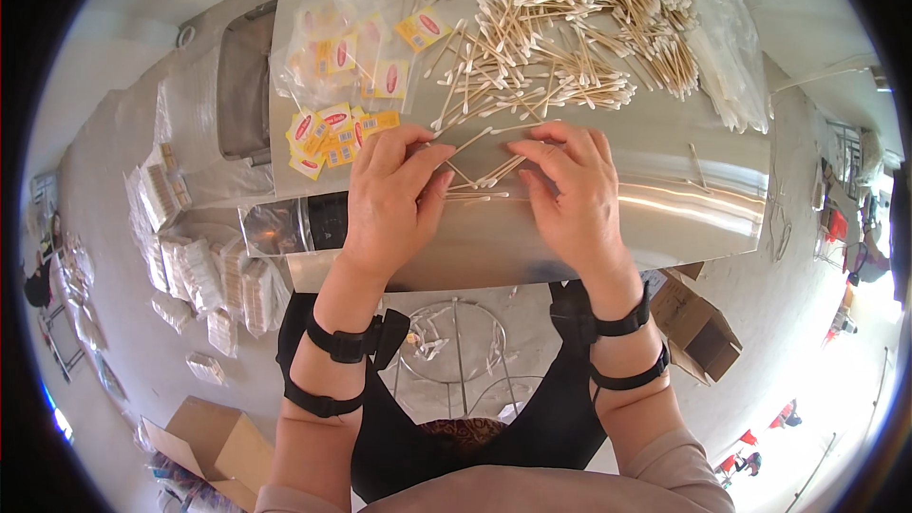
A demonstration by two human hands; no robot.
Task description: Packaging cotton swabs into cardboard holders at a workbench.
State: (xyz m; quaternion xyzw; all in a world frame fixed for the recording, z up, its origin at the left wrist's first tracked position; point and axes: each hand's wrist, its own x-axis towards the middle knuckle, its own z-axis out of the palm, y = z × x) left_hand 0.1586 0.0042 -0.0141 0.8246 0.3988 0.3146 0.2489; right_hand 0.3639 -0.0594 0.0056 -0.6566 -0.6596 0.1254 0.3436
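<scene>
Forearms w/ black straps [347, 342] are coming up from the lower edge, both reaching onto the shiny metal worktop [665, 218]. Left hand [394, 195] is lying palm-down, fingers spread, fingertips pressing a small bunch of cotton swabs [475, 179] from the left. Right hand [575, 190] is mirroring it, fingers loosely apart, tips touching the same bunch from the right. Neither hand is clamping anything; both are flat and nudging the sticks together between them.

Judging by this: to do the gathering well, both hands should be sliding inward evenly, keeping the sticks parallel, tips level, w/ light pressure so none roll off the near edge of the slick metal. Strays crossing the bunch need straightening first.

Big loose heap of swabs [570, 19] is lying further back on the worktop, spilling partly over clear plastic sheeting [731, 47] at the right. Small yellow-and-red label slips [328, 138] are scattered just left of the left hand; more are sitting inside a clear bag [332, 47] behind them.

Below, on the floor: stacks of what are probably packed swab bundles [199, 275] at left, too small to tell for sure. Open cardboard box [204, 437] lower left, contents not showing. Another brown box [698, 323] at right, looking empty inside.
</scene>
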